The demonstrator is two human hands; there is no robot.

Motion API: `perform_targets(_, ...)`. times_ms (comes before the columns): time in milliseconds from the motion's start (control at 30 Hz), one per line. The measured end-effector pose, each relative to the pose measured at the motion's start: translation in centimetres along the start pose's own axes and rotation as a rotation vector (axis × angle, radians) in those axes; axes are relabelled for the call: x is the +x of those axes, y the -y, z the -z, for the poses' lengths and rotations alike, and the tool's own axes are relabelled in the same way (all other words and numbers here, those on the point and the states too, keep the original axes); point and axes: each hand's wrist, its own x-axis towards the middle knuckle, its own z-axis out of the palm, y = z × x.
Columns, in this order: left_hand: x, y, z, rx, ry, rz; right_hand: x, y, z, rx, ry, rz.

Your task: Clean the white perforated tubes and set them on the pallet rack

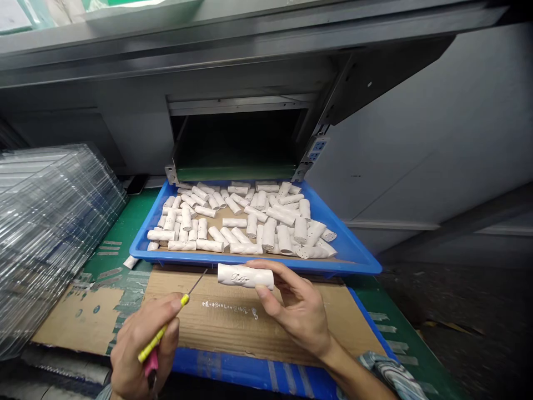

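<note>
My right hand (295, 311) is grasping a white cylinder (245, 276) near its right end, thumb below and fingers over the top, with the script carved into its face turned up toward me, leaving that face open and my fingers clear of the lines. My left hand (144, 339) is clenched around the yellow handle of a needle tool (160, 333), its thin steel point angled up just beside the cylinder's left end, not touching it. A firm grip on the handle and a light one on the cylinder give fine control here. Beyond both hands lies a blue tray (250, 262) crowded with more white cylinders (233, 222), a cardboard sheet (233, 322) sits beneath my hands, and clear plastic trays (54, 233) are stacked left of my left hand.
</note>
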Motion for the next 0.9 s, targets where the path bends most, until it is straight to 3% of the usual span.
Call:
perform_targets(67,-0.5,1.4,0.0,-0.026,0.054,0.053,0.0,0.1,0.0,0.021,0.001,-0.015)
perform_targets(167,-1.2,3.4,-0.5,-0.029,0.253,0.153,0.1,0.4,0.0,0.050,0.003,-0.033)
perform_targets(233,-1.5,4.6,-1.2,0.011,0.385,0.135,0.2,0.6,0.0,0.066,0.006,-0.045)
perform_targets(367,-1.8,6.8,-2.7,0.308,0.667,0.019,0.2,0.6,0.0,0.078,0.002,-0.058)
perform_targets(433,-1.8,7.7,-2.9,0.398,0.745,0.009,0.2,0.6,0.0,0.080,0.000,-0.064)
perform_targets(500,-1.8,8.0,-2.8,0.414,0.733,0.026,0.3,0.6,0.1,0.088,0.007,-0.071)
perform_targets(567,-1.5,7.6,-2.4,0.348,0.654,0.056,0.3,0.6,0.1,0.089,0.013,-0.078)
perform_targets(667,-0.2,5.7,-1.9,0.056,0.554,0.189,0.2,0.6,0.0,0.080,0.032,-0.083)
perform_targets(767,2.3,3.2,-2.2,-0.268,0.640,0.379,0.2,0.6,-0.2,0.093,0.055,-0.063)
perform_targets(900,5.8,1.1,-4.3,-0.475,0.710,0.409,0.2,0.7,-0.3,0.136,0.067,-0.049)
